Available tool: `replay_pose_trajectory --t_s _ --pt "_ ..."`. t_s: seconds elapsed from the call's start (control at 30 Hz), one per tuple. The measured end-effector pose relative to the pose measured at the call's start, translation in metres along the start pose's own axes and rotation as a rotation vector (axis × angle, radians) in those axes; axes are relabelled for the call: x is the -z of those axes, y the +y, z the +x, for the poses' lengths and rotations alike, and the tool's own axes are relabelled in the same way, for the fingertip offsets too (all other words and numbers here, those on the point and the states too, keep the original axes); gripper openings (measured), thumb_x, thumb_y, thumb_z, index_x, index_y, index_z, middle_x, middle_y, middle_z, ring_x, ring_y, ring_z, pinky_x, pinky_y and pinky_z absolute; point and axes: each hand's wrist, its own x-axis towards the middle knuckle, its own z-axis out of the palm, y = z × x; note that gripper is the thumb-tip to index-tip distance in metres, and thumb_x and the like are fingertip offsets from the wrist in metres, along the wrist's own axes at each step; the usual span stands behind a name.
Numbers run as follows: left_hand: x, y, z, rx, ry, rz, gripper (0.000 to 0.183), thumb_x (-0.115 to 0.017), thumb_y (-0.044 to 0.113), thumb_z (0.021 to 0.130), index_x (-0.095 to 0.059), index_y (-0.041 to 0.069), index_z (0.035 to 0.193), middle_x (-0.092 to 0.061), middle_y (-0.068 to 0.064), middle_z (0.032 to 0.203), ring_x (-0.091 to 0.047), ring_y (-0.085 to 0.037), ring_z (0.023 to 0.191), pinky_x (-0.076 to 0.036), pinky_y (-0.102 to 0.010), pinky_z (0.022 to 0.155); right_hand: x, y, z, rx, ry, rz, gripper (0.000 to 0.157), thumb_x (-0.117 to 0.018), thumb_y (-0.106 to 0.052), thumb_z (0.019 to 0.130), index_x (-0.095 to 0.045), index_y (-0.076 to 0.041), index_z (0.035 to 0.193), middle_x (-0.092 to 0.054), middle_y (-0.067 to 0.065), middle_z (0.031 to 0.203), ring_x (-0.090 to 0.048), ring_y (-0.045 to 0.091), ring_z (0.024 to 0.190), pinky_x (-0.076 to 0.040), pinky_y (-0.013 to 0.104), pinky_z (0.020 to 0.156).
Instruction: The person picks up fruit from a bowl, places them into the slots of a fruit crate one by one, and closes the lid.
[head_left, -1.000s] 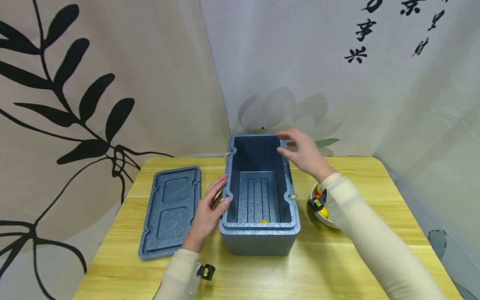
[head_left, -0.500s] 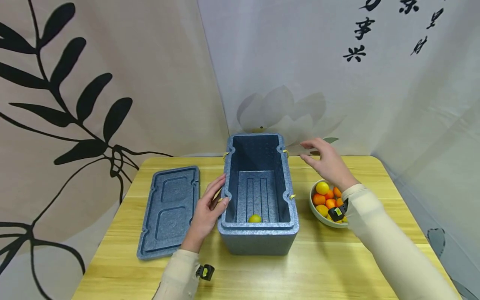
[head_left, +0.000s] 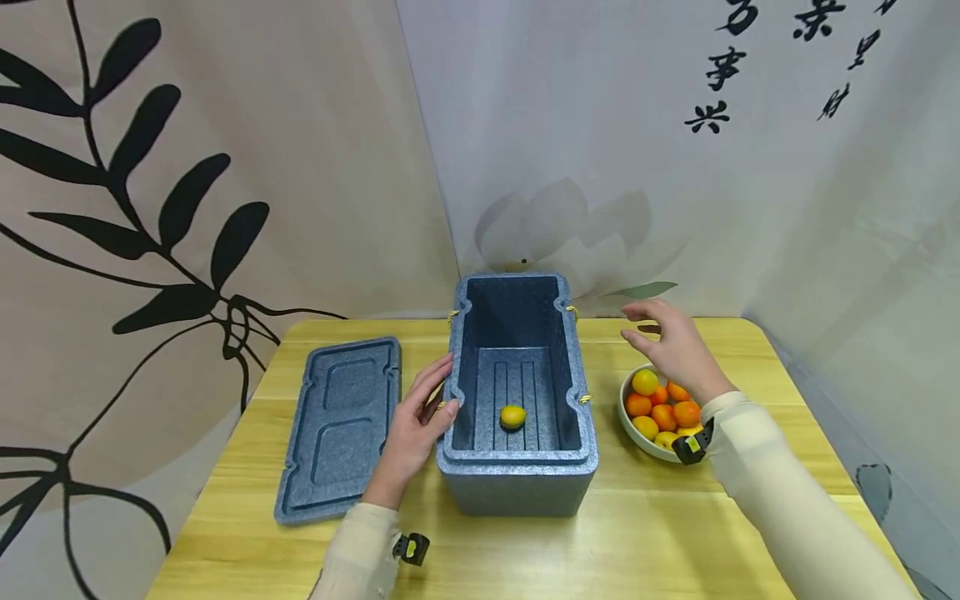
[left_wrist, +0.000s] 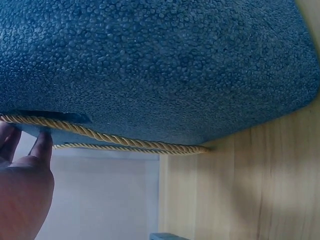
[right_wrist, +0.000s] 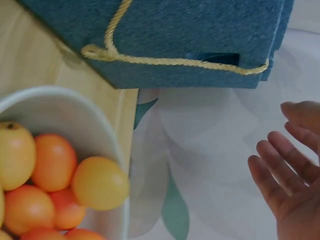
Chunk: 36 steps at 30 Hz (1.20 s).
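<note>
A tall blue-grey foam box (head_left: 517,492) stands uncovered on the table, with yellow rope at its sides. One yellow lemon (head_left: 512,417) lies on its ribbed floor, towards the near end. My left hand (head_left: 414,432) rests against the box's left side, thumb tip at the rim and fingers extended along the wall. In the left wrist view the fingers (left_wrist: 44,145) touch the foam beside the rope (left_wrist: 100,135). Holding nothing, my right hand (head_left: 678,346) hovers right of the box, above the far side of a fruit bowl (head_left: 624,410), its fingers loosely bent.
Orange and yellow fruits (right_wrist: 55,162) fill the pale round bowl to the right. The box's flat lid (head_left: 341,429) lies on the wooden table (head_left: 637,533) to the left. Behind the table hangs a printed cloth (head_left: 337,167). Rope (right_wrist: 175,62) runs along the box's right side.
My right hand has drawn away rightwards from the box's far right rim, uncovering the bowl. The lemon has rolled away from the near wall into fuller view. My left hand stays in place.
</note>
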Motion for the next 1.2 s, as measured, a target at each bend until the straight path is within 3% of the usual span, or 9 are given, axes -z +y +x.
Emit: replay_pose_trajectory --t_s 0.23,0.63,0.87,1.2 --pt "-0.003 0.011 0.0 0.021 0.002 0.021 0.05 -0.054 -0.008 0.095 -0.039 -0.014 0.142 -0.03 -0.026 0.152 -0.029 -0.034 0.141 -0.026 -0.051 0.109 -0.004 0.025 -0.018 -0.048 -0.009 0.006 0.037 -0.064 -0.011 0.095 -0.057 0.004 0.128 -0.056 0.02 0.123 -0.052 0.038 0.114 -0.041 0.057 0.098" --pt "-0.002 0.009 0.0 0.019 0.002 0.02 0.05 -0.054 -0.007 0.096 -0.039 -0.012 0.143 -0.031 -0.023 0.153 -0.029 -0.03 0.142 -0.026 -0.05 0.109 -0.01 0.055 -0.041 -0.22 -0.058 0.045 0.039 -0.063 -0.014 0.097 -0.055 0.002 0.131 -0.053 0.02 0.127 -0.051 0.038 0.118 -0.044 0.051 0.097" --pt "-0.003 0.008 0.0 -0.002 0.006 0.011 0.049 -0.053 -0.009 0.096 -0.039 -0.013 0.142 -0.031 -0.025 0.152 -0.029 -0.032 0.141 -0.024 -0.06 0.107 -0.016 0.065 -0.048 -0.241 -0.081 0.046 0.041 -0.064 -0.012 0.095 -0.053 0.003 0.132 -0.053 0.023 0.127 -0.058 0.041 0.113 -0.048 0.051 0.092" --pt "-0.003 0.007 0.0 -0.012 0.009 0.018 0.049 -0.053 -0.011 0.095 -0.04 -0.014 0.142 -0.031 -0.026 0.152 -0.03 -0.034 0.14 -0.026 -0.055 0.107 -0.025 0.075 -0.058 -0.246 -0.11 -0.008 0.04 -0.066 -0.013 0.094 -0.056 0.003 0.129 -0.054 0.022 0.125 -0.056 0.041 0.112 -0.043 0.056 0.096"
